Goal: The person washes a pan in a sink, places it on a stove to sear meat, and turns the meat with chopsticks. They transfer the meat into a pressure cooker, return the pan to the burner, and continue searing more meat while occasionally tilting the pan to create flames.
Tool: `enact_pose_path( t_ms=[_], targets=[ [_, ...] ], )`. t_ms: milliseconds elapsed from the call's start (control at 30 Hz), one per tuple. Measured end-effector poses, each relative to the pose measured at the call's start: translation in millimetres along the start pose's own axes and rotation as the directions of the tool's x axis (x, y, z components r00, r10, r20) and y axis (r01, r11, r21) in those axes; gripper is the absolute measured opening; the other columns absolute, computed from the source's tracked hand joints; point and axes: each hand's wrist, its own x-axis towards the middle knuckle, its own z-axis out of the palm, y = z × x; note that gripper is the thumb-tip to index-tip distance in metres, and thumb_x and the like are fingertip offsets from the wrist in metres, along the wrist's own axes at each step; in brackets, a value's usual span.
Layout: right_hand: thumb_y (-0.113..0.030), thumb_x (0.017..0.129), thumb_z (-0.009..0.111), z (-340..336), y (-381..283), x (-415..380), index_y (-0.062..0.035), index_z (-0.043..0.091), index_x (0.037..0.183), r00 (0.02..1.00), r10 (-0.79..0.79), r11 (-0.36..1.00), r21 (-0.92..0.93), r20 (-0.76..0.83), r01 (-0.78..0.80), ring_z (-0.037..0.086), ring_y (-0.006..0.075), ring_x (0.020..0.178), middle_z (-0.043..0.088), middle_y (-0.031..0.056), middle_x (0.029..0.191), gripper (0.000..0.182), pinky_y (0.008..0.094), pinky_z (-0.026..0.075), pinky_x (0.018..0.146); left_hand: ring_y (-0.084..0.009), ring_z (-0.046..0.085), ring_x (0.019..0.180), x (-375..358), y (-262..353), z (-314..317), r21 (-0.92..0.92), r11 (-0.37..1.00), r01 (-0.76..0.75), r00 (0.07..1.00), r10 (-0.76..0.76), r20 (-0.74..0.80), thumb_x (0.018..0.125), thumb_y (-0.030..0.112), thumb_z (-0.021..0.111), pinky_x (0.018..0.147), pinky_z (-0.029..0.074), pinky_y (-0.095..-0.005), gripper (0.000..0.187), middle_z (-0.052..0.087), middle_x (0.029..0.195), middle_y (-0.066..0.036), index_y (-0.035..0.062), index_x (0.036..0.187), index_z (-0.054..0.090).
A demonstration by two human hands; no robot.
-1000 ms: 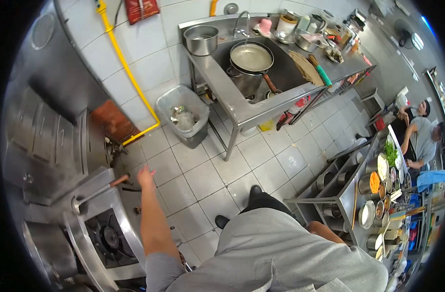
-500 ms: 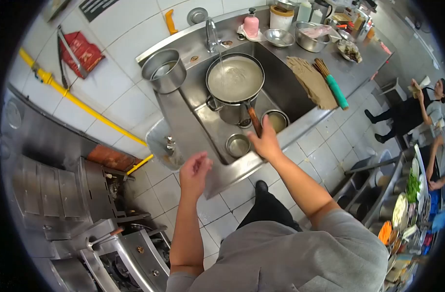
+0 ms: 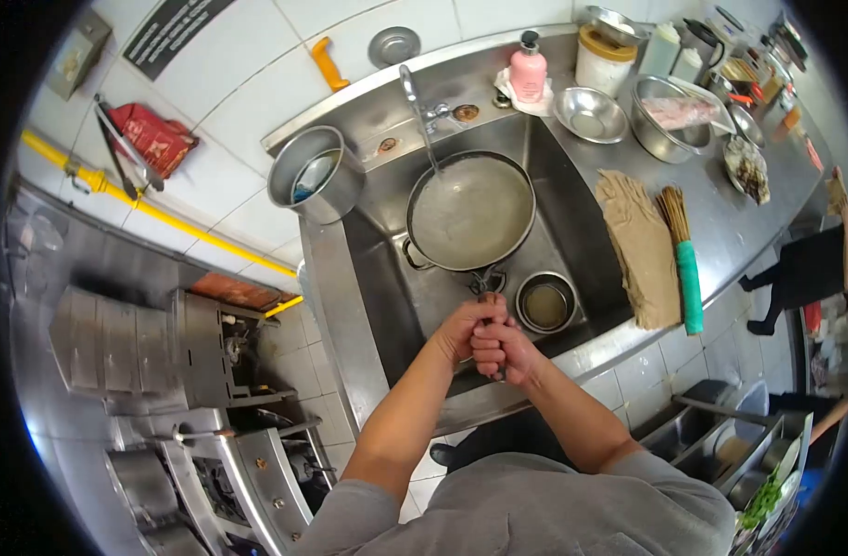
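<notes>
A wide pan (image 3: 472, 211) full of cloudy water stands in the metal sink, its handle pointing toward me. Water runs into it from the faucet (image 3: 408, 88). My left hand (image 3: 470, 329) and my right hand (image 3: 507, 352) are together around the pan's handle, fingers wrapped over it, hiding most of it. Just right of my hands, a small round pot (image 3: 546, 303) with murky liquid sits on the sink floor. Part of another pot's loop handle shows under the pan's left edge.
A tall pot (image 3: 316, 174) stands at the sink's left. On the right counter are a brown cloth (image 3: 639, 250), a green-wrapped stick bundle (image 3: 688, 269), a metal bowl (image 3: 591, 115) and a pink bottle (image 3: 528, 72). Another person's dark clothing (image 3: 799, 269) shows at far right.
My left hand has moved right and closed on the pan's handle beside my right hand. The view has shifted closer to the sink, and the pan appears larger.
</notes>
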Motion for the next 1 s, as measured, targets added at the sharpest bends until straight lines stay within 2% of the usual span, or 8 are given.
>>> enact_pose_path(
  t_ms=[67, 133, 300, 600, 700, 800, 933, 1000],
  targets=[
    [-0.017, 0.091, 0.054, 9.7, -4.6, -17.4, -0.0180, 0.037, 0.063, 1.000, 0.020, 0.999, -0.037, -0.024, -0.021, 0.029, 0.0049, 0.041, 0.030, -0.0085, 0.054, 0.033, 0.0233, 0.028, 0.039, -0.0215, 0.058, 0.087, -2.7, -8.3, 12.2, -0.072, 0.997, -0.036, 0.999, 0.034, -0.029, 0.083, 0.016, 0.063, 0.085, 0.048, -0.0379, 0.017, 0.055, 0.074, -0.003, 0.0091, 0.077, 0.049],
    [-0.019, 0.090, 0.055, 9.0, -1.1, -32.1, -0.0177, 0.038, 0.063, 0.993, 0.104, 0.994, -0.021, 0.048, -0.103, 0.030, 0.0048, 0.040, 0.032, -0.0080, 0.054, 0.033, 0.0234, 0.030, 0.039, -0.0209, 0.058, 0.085, -19.8, -9.5, 40.2, -0.011, 0.997, -0.076, 0.994, 0.075, -0.084, 0.082, 0.017, 0.064, 0.084, 0.048, -0.0377, 0.018, 0.053, 0.071, -0.003, 0.0097, 0.077, 0.049],
    [-0.020, 0.088, 0.057, 68.5, 16.4, -73.4, -0.0181, 0.039, 0.060, 0.987, 0.160, 0.970, -0.185, 0.015, -0.155, 0.036, 0.0053, 0.039, 0.034, -0.0076, 0.051, 0.034, 0.0260, 0.034, 0.038, -0.0198, 0.059, 0.084, -75.4, -10.7, 88.3, 0.032, 0.973, -0.227, 0.971, 0.229, -0.070, 0.082, 0.019, 0.066, 0.080, 0.049, -0.0354, 0.017, 0.056, 0.075, -0.001, 0.0106, 0.080, 0.051],
    [-0.018, 0.091, 0.053, 151.3, 137.0, -142.8, -0.0160, 0.042, 0.069, 0.941, 0.337, 0.863, -0.410, 0.029, -0.296, 0.036, 0.0034, 0.037, 0.037, -0.0082, 0.053, 0.024, 0.0247, 0.033, 0.034, -0.0183, 0.058, 0.086, -242.6, -79.7, 152.3, -0.002, 0.826, -0.564, 0.821, 0.560, -0.109, 0.085, 0.019, 0.065, 0.078, 0.049, -0.0340, 0.016, 0.056, 0.078, -0.002, 0.0078, 0.082, 0.054],
    [-0.016, 0.088, 0.053, 147.4, 199.4, -151.5, -0.0158, 0.042, 0.072, 0.861, 0.485, 0.840, -0.356, 0.153, -0.410, 0.036, 0.0043, 0.037, 0.038, -0.0073, 0.054, 0.020, 0.0258, 0.035, 0.033, -0.0186, 0.059, 0.087, -310.6, -126.7, 157.0, 0.048, 0.758, -0.650, 0.735, 0.644, -0.211, 0.085, 0.022, 0.067, 0.076, 0.050, -0.0332, 0.020, 0.056, 0.080, -0.005, 0.0065, 0.082, 0.054],
    [-0.014, 0.088, 0.052, 156.2, 268.4, -167.3, -0.0153, 0.041, 0.071, 0.754, 0.638, 0.752, -0.337, 0.156, -0.566, 0.037, 0.0047, 0.036, 0.039, -0.0069, 0.054, 0.020, 0.0256, 0.035, 0.033, -0.0183, 0.059, 0.087, -385.1, -179.2, 169.5, 0.058, 0.696, -0.715, 0.650, 0.694, -0.309, 0.084, 0.022, 0.068, 0.071, 0.052, -0.0322, 0.021, 0.056, 0.081, -0.005, 0.0060, 0.084, 0.054],
    [-0.012, 0.089, 0.049, 173.5, 371.1, -201.0, -0.0147, 0.040, 0.071, 0.646, 0.743, 0.651, -0.415, 0.177, -0.635, 0.037, 0.0046, 0.036, 0.040, -0.0061, 0.054, 0.020, 0.0239, 0.036, 0.032, -0.0176, 0.060, 0.087, -473.3, -260.1, 176.1, 0.064, 0.571, -0.819, 0.488, 0.751, -0.444, 0.082, 0.020, 0.071, 0.068, 0.054, -0.0297, 0.022, 0.057, 0.087, -0.007, 0.0047, 0.087, 0.056],
    [-0.012, 0.090, 0.048, 169.7, 420.0, -209.2, -0.0136, 0.042, 0.076, 0.506, 0.849, 0.519, -0.416, 0.152, -0.747, 0.038, 0.0045, 0.037, 0.041, -0.0058, 0.056, 0.015, 0.0234, 0.037, 0.032, -0.0175, 0.059, 0.087, -516.3, -305.7, 181.0, 0.084, 0.482, -0.872, 0.379, 0.775, -0.506, 0.082, 0.019, 0.071, 0.066, 0.054, -0.0288, 0.021, 0.056, 0.086, -0.007, 0.0043, 0.086, 0.056]
  ],
)
